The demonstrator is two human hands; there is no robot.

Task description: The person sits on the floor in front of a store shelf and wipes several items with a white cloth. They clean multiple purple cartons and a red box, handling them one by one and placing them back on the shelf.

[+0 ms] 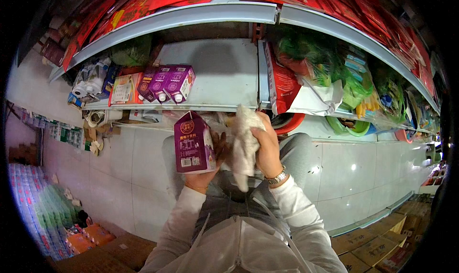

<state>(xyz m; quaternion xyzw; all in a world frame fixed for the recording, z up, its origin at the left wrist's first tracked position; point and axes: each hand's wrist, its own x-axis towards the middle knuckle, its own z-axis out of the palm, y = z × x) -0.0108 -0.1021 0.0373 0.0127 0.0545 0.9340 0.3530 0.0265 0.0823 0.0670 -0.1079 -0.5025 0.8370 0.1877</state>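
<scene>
A purple juice carton (191, 147) with printed labels rests in my left hand (211, 165), which supports it from behind and below. Beside it, my right hand (267, 142) grips a bunched whitish cloth (245, 143), blurred by motion. A gap shows between cloth and carton. In front of me, more purple cartons with white caps (179, 82) stand together on the white shelf (226, 68), left of its middle. A darker purple box (146, 88) sits at their left.
Red packets (337, 7) fill the upper shelf, whose grey metal edge (200, 16) overhangs the lower one. Right of the divider are a red bag (283, 82) and green plastic bags (355, 93). Cardboard boxes (373, 248) and wrapped bottle packs (36, 208) stand on the floor.
</scene>
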